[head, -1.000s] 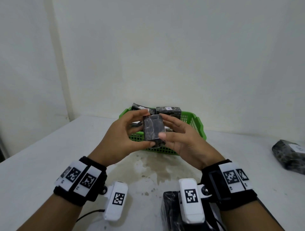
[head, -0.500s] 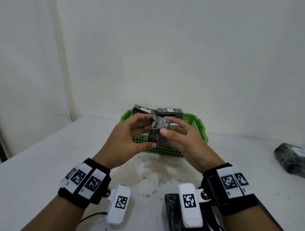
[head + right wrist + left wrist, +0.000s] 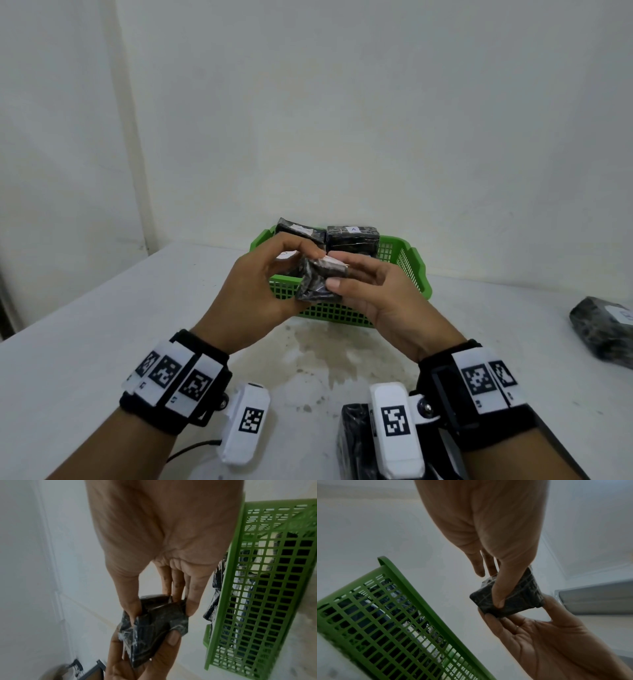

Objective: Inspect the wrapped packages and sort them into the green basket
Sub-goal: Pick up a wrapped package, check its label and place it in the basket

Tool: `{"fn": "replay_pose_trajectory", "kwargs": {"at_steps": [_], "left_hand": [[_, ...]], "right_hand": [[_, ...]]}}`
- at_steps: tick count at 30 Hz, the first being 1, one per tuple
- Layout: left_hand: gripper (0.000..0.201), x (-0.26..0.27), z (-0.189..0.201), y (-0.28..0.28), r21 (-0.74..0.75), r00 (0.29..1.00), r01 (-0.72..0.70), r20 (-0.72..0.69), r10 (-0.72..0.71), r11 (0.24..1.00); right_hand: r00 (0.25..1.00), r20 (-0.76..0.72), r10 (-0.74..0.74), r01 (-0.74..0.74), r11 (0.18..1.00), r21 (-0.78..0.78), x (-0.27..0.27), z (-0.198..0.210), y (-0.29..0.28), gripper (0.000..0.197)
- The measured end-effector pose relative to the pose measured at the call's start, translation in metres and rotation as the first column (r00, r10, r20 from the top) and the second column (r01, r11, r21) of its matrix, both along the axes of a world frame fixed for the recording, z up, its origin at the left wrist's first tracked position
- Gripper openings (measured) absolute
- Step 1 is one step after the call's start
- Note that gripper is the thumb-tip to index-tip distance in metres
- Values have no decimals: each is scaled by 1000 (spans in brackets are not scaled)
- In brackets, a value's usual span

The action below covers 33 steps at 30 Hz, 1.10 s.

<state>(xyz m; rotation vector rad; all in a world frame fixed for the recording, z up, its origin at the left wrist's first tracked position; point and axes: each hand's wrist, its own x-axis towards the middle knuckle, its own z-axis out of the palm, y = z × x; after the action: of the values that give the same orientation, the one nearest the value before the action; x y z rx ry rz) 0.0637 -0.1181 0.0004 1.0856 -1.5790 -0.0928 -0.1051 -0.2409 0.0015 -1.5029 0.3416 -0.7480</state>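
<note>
Both hands hold one small dark wrapped package (image 3: pixel 318 279) in the air, just in front of the green basket (image 3: pixel 416 270) and above the white surface (image 3: pixel 85 342). From the head view the left hand (image 3: pixel 253 291) curls its fingers over the package's top and left side, and the right hand (image 3: pixel 383 298) pinches it from the right, thumb on the near face. The left wrist view adds what that angle hides: the left thumb (image 3: pixel 500 595) pressed flat across the package's dark face and the right palm open below it. The right wrist view shows crumpled clear film at the package's lower end and dark parcels behind the basket's mesh wall. Only the head view shows two labelled packages (image 3: pixel 352 236) standing in the basket, another package (image 3: pixel 603 325) lying well apart at the right edge, and a dark one (image 3: pixel 356 442) near the right wrist
</note>
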Motion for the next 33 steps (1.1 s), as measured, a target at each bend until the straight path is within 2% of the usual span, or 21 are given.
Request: {"fn": "replay_pose_trajectory", "kwargs": {"at_steps": [3, 6, 10, 13, 17, 20, 22, 24, 26, 27, 30, 33], "left_hand": [[46, 0, -1, -1, -18, 998, -15, 67, 16, 1000], [44, 0, -1, -2, -33, 994, -18, 106, 21, 999], [44, -1, -3, -2, -52, 983, -17, 183, 26, 999], [42, 0, -3, -3, -89, 969, -77, 227, 95, 993], [42, 2, -2, -3, -154, 933, -172, 292, 212, 973], [44, 0, -2, -4, -135, 920, -194, 320, 228, 972], [49, 1, -3, -5, -92, 918, -188, 336, 209, 978], [66, 2, -2, -5, 10, 944, -171, 288, 161, 985], [87, 1, 0, -5, 152, 989, -101, 121, 83, 983], [89, -1, 0, -7, 195, 998, -58, 18, 56, 979], [66, -10, 3, -18, 240, 977, -38, -193, 86, 970], [44, -20, 12, -34, 239, 951, -86, -270, 151, 967]], "right_hand": [[997, -3, -78, 78, 994, -81, 1, -2, -2, 59], [999, -19, -33, 32, 998, -59, 1, -2, 0, 68], [996, -64, -63, 57, 993, -103, 0, 0, 2, 65], [997, -68, -23, 23, 1000, -1, 1, 1, 5, 72], [986, -121, 117, -96, 981, 166, 1, 6, 14, 60], [987, -109, 114, -87, 971, 223, 0, 9, 13, 60], [992, -59, 108, -89, 960, 266, -1, 9, 10, 49], [995, -35, 96, -81, 952, 294, -4, 11, 5, 36], [993, -68, 97, -75, 958, 277, -8, 13, -1, 38], [990, -104, 94, -65, 966, 251, -11, 15, -3, 40], [976, -214, 49, -15, 987, 161, -19, 24, -9, 34], [967, -254, -34, 73, 987, 145, -27, 34, -16, 19]]}}
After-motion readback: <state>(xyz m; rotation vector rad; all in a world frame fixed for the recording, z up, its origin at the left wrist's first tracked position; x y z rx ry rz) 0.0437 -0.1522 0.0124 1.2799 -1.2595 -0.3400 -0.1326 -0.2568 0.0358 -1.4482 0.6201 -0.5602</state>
